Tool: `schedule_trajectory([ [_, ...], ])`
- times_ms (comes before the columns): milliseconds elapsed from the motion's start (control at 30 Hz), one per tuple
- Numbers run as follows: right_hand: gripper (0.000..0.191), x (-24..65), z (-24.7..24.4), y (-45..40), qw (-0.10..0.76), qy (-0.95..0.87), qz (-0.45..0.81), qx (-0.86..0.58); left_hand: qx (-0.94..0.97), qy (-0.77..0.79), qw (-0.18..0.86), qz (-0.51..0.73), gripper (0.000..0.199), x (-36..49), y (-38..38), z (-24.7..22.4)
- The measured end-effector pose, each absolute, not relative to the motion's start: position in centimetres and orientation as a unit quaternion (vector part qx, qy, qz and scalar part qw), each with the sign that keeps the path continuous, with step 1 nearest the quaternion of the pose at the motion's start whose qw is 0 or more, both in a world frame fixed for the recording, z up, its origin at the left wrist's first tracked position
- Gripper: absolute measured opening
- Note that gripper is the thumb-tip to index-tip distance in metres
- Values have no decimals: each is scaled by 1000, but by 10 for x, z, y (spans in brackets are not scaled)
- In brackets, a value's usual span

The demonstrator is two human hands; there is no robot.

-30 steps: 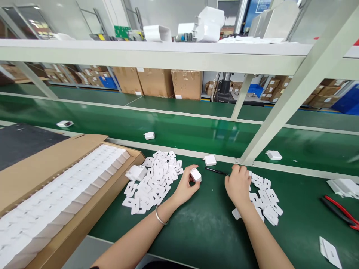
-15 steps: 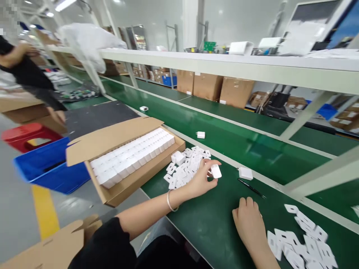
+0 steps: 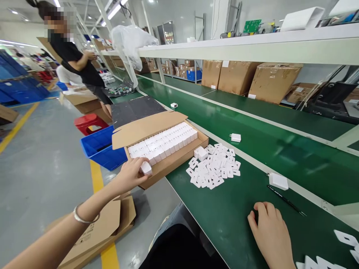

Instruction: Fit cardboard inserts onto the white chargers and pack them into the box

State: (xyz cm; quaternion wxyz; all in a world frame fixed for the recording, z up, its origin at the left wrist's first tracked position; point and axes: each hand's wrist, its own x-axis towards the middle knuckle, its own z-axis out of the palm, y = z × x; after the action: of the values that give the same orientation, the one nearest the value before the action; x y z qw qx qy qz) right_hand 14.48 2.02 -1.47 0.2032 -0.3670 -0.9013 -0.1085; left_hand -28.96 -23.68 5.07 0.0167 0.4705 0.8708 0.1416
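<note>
A white charger block (image 3: pixel 146 168) is pinched between the thumb and fingers of my left hand (image 3: pixel 131 172), at the near left corner of an open cardboard box (image 3: pixel 171 164). Rows of similar white chargers (image 3: pixel 165 142) fill much of that box. My right hand (image 3: pixel 270 228) rests on the green tabletop (image 3: pixel 224 209), its fingers loosely curled and the thumb apart, with nothing visible in it. Just beyond it lie a thin black pen-like tool (image 3: pixel 286 200) and a white charger with prongs (image 3: pixel 277 181). Loose white plates with slots (image 3: pixel 215 166) are heaped right of the box.
More white plates (image 3: pixel 346 238) lie at the lower right. Two chargers sit on the green conveyor (image 3: pixel 202 114). A blue bin (image 3: pixel 103 145) and red stool (image 3: pixel 91 123) stand left, near a person in black (image 3: pixel 75 56). Flattened cardboard (image 3: pixel 103 228) lies on the floor below.
My left hand has carried the charger from above the loose plates leftward to the box. My right hand stays on the tabletop. The view has turned left.
</note>
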Motion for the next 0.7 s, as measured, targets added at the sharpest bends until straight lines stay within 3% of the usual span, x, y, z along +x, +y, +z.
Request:
schedule_trajectory([
  [233, 22, 143, -13, 25, 204, -905, -105, -358, 427, 901, 27, 69, 41, -307, -241, 40],
  [433, 33, 151, -9, 32, 175, -880, -143, -417, 491, 870, -44, 0, 33, -303, -239, 48],
  [533, 35, 161, -7, 41, 144, -872, -88, -460, 511, 858, -63, -6, 36, -306, -242, 46],
  [700, 37, 188, 4, 58, 83, -854, 82, -507, 543, 828, -131, 49, 58, -300, -226, 51],
])
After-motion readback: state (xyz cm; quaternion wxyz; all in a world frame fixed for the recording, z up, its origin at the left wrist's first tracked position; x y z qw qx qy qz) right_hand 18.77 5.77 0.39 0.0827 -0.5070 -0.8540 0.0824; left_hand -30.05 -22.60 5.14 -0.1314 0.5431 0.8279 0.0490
